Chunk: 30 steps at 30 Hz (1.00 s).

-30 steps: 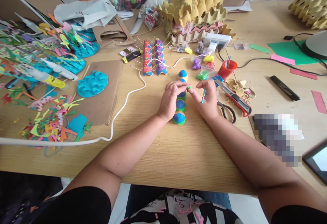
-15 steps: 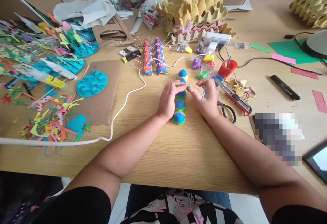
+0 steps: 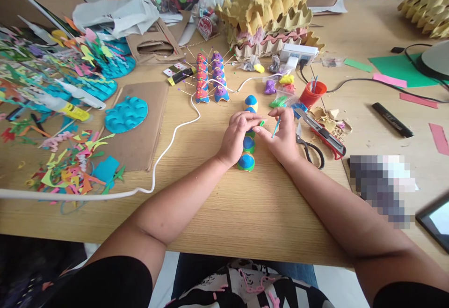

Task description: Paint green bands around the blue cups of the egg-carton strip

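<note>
My left hand (image 3: 235,138) has its fingers pressed together, pinching a small lump of green clay (image 3: 262,123) at the tips. Close by on the right, my right hand (image 3: 283,135) grips a thin blue stick (image 3: 276,128), and its thumb reaches to the clay. Beneath and between the hands stands a row of egg-carton cups coated in blue and green clay (image 3: 246,162); my left hand hides part of it. The farthest cup (image 3: 250,101) is blue on top with a bare yellowish lower part.
Right of my hands lie scissors (image 3: 314,153), a red box cutter (image 3: 328,135) and an orange cup (image 3: 313,94). Clay bags (image 3: 270,87) sit beyond. Two painted carton rows (image 3: 220,93) stand farther back. A white cable (image 3: 171,146) crosses the left side near paper scraps (image 3: 75,172).
The green clay has shifted slightly right and down and looks flatter or longer. Both hands moved a little, and the blue stick in my right hand leans more.
</note>
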Motion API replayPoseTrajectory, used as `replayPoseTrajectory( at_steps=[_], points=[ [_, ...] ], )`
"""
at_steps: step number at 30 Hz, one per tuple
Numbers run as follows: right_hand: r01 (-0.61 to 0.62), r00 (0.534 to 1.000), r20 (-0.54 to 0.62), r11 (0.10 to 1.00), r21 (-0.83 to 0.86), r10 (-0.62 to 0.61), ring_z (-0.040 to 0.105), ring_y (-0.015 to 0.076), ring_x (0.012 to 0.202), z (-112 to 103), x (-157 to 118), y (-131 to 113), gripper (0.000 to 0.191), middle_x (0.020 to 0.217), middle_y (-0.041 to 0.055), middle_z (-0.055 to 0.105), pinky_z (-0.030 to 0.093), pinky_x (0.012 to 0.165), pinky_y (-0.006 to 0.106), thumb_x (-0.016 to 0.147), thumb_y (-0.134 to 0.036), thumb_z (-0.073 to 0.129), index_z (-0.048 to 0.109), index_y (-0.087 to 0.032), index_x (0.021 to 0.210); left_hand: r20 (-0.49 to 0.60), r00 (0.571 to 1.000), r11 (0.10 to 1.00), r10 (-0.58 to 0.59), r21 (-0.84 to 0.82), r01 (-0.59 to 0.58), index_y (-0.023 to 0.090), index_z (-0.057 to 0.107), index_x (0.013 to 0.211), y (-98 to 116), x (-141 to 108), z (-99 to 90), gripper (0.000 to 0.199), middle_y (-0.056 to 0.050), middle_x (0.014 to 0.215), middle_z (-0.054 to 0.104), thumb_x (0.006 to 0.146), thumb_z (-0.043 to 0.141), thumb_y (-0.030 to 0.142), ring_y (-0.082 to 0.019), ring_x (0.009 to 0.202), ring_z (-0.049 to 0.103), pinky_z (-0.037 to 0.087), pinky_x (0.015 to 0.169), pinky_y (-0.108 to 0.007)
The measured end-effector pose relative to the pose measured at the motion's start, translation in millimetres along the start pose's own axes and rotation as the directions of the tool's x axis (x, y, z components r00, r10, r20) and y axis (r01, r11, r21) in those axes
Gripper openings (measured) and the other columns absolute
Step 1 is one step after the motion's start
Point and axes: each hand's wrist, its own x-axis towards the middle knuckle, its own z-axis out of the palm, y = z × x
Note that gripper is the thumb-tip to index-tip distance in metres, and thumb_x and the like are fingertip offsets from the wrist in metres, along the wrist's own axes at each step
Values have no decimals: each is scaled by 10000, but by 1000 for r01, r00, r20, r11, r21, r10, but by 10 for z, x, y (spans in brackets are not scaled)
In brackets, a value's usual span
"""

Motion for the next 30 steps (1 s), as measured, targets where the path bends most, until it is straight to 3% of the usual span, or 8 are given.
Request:
replayPoseTrajectory(
  at_steps=[9,14,24,30],
  points=[
    [13,1000,-18,1000,12,-13,617,272,1121,-16,-17,-2,560,1136,69,622,552,1044,524,919,-756,744,559,-274,1135,-37,999,999,24,-38,-25,287,889,1145,-11,2,4,927,-68,1348,784,1107,82,743,-248,1472,591,421,1345,-440],
    [-78,996,-35,996,37,80,611,251,1133,-14,-24,19,506,1148,59,603,537,1070,515,971,-742,675,554,-282,1145,-79,997,999,-5,-39,2,306,896,1108,-75,9,16,932,-58,1341,790,1109,70,737,-241,1457,619,439,1332,-455],
    [-146,989,-15,985,92,148,620,243,1135,-12,-17,38,462,1180,68,624,543,1092,508,968,-694,707,563,-289,1138,-78,995,996,-59,-66,54,301,895,1113,-84,19,21,960,-62,1344,788,1097,51,757,-243,1427,652,452,1318,-468],
    [-143,990,11,986,85,142,609,250,1147,-22,-10,38,583,1181,64,616,541,1092,507,888,-753,773,559,-284,1159,-85,995,993,-60,-106,51,293,891,1041,-129,25,37,938,-66,1342,790,1108,68,737,-243,1430,637,449,1324,-464]
  ],
)
